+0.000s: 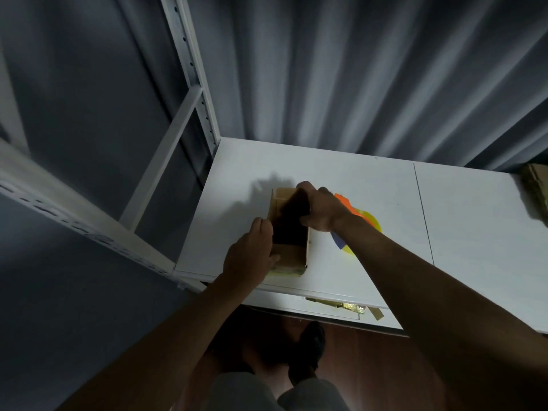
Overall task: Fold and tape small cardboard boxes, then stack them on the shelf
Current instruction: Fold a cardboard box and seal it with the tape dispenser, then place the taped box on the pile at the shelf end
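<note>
L hand grips the box at its near-left corner: fingers curl over the left wall's top edge, thumb presses the near face. R hand grips the far-right part, fingers curled over the far rim and reaching inside, so both grips are closed round cardboard, neither spread. The box sits upright and open-topped on a white shelf, near its left-front part, long axis running away from the person. Its inside is dark w/ shadow; contents, if any, can't be told.

Just right of the box, partly under the R forearm, lie coloured pieces (orange, yellow, blue); what they are isn't clear. At the far right edge of the shelf sits more cardboard, blurred. Below the shelf's front lip, flat cardboard bits and sth shiny yellowish poke out from a lower level. A white slotted upright rises at the shelf's back-left corner; grey curtain behind. Shoe and wood floor below.

Progress, as a judgement: the box looks folded into shape, and a yellowish glossy strip along its near bottom edge suggests the base is taped. Top isn't closed. It's already on the shelf, so placing seems in hand; closing the top, if intended, and stacking further boxes remain. Only this one formed box is plainly visible.

No brand, label or legible writing anywhere.
</note>
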